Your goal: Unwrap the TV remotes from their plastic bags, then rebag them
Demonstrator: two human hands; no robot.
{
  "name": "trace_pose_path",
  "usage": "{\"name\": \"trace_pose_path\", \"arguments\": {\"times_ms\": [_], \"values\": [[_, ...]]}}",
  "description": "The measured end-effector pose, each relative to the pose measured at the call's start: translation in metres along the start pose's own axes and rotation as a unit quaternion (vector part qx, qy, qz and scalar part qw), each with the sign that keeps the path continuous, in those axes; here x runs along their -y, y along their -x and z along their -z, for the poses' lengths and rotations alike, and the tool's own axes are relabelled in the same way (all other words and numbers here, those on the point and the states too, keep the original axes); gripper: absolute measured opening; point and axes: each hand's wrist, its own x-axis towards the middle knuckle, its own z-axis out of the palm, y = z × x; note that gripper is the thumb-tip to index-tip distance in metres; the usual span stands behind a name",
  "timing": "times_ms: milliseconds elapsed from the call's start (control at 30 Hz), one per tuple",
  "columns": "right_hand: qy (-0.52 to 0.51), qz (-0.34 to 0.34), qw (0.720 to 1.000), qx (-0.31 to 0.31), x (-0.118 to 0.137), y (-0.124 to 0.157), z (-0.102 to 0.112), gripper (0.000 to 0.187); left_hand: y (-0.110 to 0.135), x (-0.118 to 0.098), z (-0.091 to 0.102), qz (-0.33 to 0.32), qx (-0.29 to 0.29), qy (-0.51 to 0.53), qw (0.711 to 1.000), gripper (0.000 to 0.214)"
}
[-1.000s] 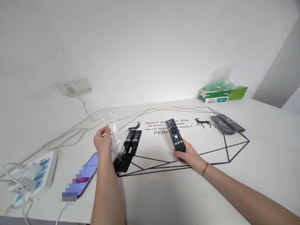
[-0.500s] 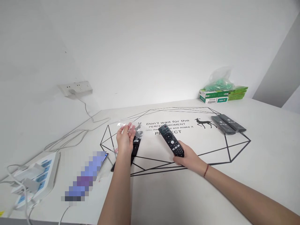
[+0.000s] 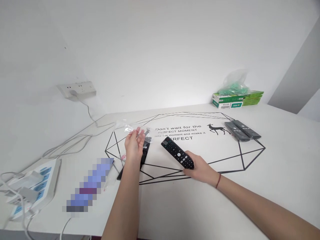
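Note:
My right hand (image 3: 200, 168) grips the near end of a black remote control (image 3: 177, 154), which points up and to the left above the white table (image 3: 187, 206). My left hand (image 3: 134, 146) is raised palm up and pinches a clear plastic bag (image 3: 125, 127) at its fingertips. Just behind and below the left hand lie two black remotes (image 3: 144, 151) side by side on the table, partly hidden by the hand and forearm.
Two more black remotes (image 3: 241, 130) lie at the right of the geometric deer print. Green boxes with a plastic bag on top (image 3: 236, 96) stand at the back. A blurred phone (image 3: 87, 186), a power strip (image 3: 32, 186) and cables (image 3: 75, 140) occupy the left side.
My left hand carried the clear bag from the left to above the two lying remotes. My right hand swung its remote's far end leftward, toward the bag.

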Motion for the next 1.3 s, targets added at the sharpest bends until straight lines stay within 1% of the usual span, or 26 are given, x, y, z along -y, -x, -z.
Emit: {"name": "trace_pose_path", "arguments": {"times_ms": [133, 200, 300, 367, 500, 567, 633, 667, 733, 800, 867, 933, 1000, 1100, 1167, 1300], "values": [[0.001, -0.007, 1.0, 0.001, 0.0, 0.0, -0.001, 0.024, 0.004, 0.004, -0.003, -0.008, 0.028, -0.03, 0.999, 0.012], [0.001, -0.009, 1.0, 0.0, 0.0, -0.001, 0.0, 0.023, 0.006, 0.007, -0.005, 0.002, 0.059, -0.051, 0.997, 0.013], [0.001, -0.006, 1.0, -0.01, 0.0, -0.002, 0.0, 0.023, 0.013, 0.013, -0.011, 0.046, 0.125, -0.091, 0.987, 0.017], [-0.004, -0.009, 1.0, -0.017, 0.0, -0.002, 0.001, 0.023, 0.019, 0.019, -0.014, 0.081, 0.176, -0.125, 0.973, 0.022], [-0.019, -0.021, 0.999, -0.033, -0.004, -0.005, 0.001, 0.026, 0.033, 0.034, -0.018, 0.139, 0.285, -0.183, 0.931, 0.039], [-0.027, -0.025, 0.998, -0.043, -0.004, -0.006, 0.001, 0.029, 0.039, 0.04, -0.018, 0.158, 0.323, -0.2, 0.912, 0.046], [-0.06, -0.031, 0.997, -0.037, -0.004, -0.007, 0.004, 0.037, 0.041, 0.045, -0.018, 0.162, 0.326, -0.209, 0.908, 0.047], [-0.092, -0.035, 0.995, -0.022, -0.003, -0.007, 0.005, 0.043, 0.041, 0.047, -0.018, 0.16, 0.313, -0.21, 0.912, 0.046], [-0.172, -0.044, 0.984, 0.033, -0.002, -0.007, 0.01, 0.058, 0.037, 0.049, -0.017, 0.157, 0.271, -0.202, 0.928, 0.043], [-0.241, -0.047, 0.965, 0.094, -0.002, -0.007, 0.015, 0.067, 0.032, 0.05, -0.016, 0.158, 0.226, -0.186, 0.943, 0.04], [-0.282, -0.043, 0.949, 0.135, -0.005, -0.007, 0.019, 0.068, 0.027, 0.05, -0.015, 0.16, 0.195, -0.173, 0.952, 0.04], [-0.298, -0.039, 0.942, 0.149, -0.008, -0.008, 0.019, 0.064, 0.025, 0.05, -0.014, 0.157, 0.185, -0.17, 0.955, 0.036], [-0.293, -0.041, 0.945, 0.139, -0.011, -0.009, 0.016, 0.059, 0.027, 0.049, -0.015, 0.154, 0.199, -0.176, 0.952, 0.031], [-0.265, -0.05, 0.959, 0.091, -0.014, -0.012, 0.011, 0.058, 0.035, 0.048, -0.017, 0.167, 0.24, -0.195, 0.936, 0.029], [-0.239, -0.048, 0.969, 0.051, -0.016, -0.013, 0.008, 0.062, 0.042, 0.049, -0.019, 0.179, 0.274, -0.217, 0.92, 0.031], [-0.172, -0.003, 0.985, -0.008, -0.017, -0.013, 0.007, 0.064, 0.053, 0.058, -0.022, 0.186, 0.337, -0.272, 0.882, 0.037]]}}
